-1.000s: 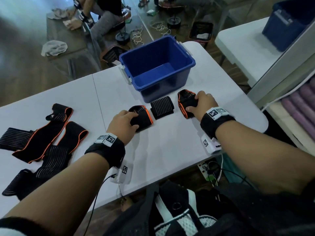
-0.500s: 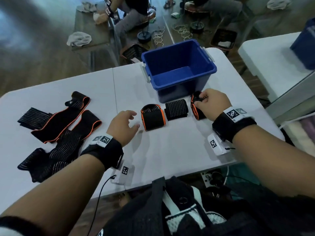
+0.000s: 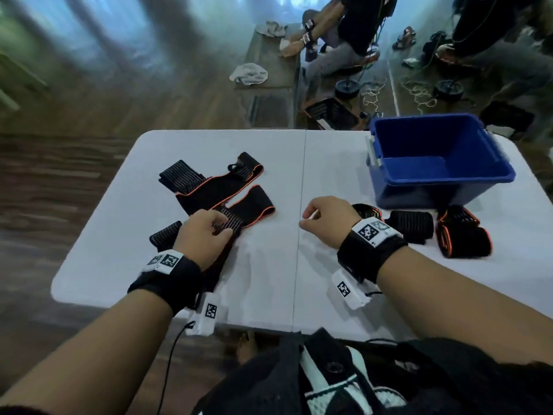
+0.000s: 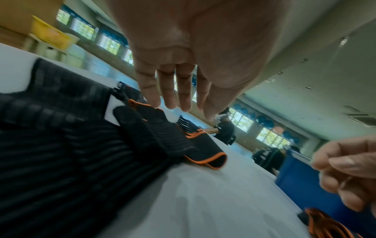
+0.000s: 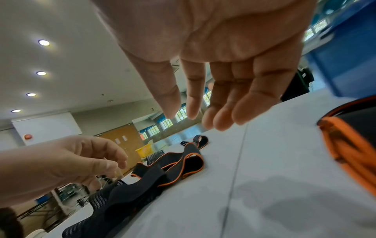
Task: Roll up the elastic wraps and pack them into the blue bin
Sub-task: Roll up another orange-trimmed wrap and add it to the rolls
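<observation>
Two flat black wraps with orange edging [image 3: 248, 206] lie tangled on the left half of the white table [image 3: 269, 280]. My left hand [image 3: 221, 227] hovers over their near part, fingers [image 4: 173, 96] straight and pointing down, tips just at the fabric [image 4: 173, 141]. My right hand [image 3: 305, 218] floats above the table's middle seam, loosely curled and empty [image 5: 203, 119]. Three rolled wraps [image 3: 410, 224] sit in a row in front of the blue bin [image 3: 449, 178], behind my right wrist. The bin looks empty.
The bin stands at the table's far right corner. The flat wraps [image 5: 183, 162] stretch toward the far left edge. Beyond the table are a bench with towels [image 3: 248, 74], seated people [image 3: 344, 34], cables and weights on the floor.
Both hands have let go of the rolled wraps and moved left. The left hand now reaches the flat wraps; the right hovers at the table's middle. My head has turned left.
</observation>
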### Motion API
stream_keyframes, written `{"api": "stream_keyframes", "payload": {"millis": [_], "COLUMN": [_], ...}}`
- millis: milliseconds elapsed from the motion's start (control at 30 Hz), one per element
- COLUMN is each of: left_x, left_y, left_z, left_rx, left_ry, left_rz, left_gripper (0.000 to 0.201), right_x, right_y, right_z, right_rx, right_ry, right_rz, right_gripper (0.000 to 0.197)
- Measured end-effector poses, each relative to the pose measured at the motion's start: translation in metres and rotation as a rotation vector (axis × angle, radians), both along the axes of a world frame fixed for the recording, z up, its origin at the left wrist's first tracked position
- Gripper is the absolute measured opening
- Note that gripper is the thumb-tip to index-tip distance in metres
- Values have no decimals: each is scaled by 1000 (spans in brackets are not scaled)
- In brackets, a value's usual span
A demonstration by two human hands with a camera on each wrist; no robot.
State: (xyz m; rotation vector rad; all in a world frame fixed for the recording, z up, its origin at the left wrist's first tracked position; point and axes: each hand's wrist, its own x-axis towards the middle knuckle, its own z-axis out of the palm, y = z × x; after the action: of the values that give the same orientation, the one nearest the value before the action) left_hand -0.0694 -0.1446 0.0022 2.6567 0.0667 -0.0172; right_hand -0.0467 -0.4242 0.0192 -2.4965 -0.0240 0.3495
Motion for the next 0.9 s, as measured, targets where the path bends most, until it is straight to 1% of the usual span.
{"api": "stream_keyframes", "payload": {"millis": [133,300,400,533,733,900], "left_x": [-14,-30,-39,-41,-36,-30], "left_y": [53,87,94,102,116,126], "left_z": [-1,-19,-31,-41,-47,-54], "left_rx": [-8,2,-28,-15,-53,-121], "left_ry": [38,165,221,242,245,233], "left_rz": [132,166,142,92,64,30], "left_gripper": [23,33,34,33,30,31], "right_x": [9,25,42,73,124,160], "right_y": [44,85,105,125,153,178], "right_z": [-7,-13,-18,-21,-18,-19], "right_rx": [2,-23,-54,-92,-93,-212], "right_ry": [23,48,28,5,-13,13], "right_rz": [82,157,173,183,115,185], "right_gripper": [13,10,11,10,8,10]}}
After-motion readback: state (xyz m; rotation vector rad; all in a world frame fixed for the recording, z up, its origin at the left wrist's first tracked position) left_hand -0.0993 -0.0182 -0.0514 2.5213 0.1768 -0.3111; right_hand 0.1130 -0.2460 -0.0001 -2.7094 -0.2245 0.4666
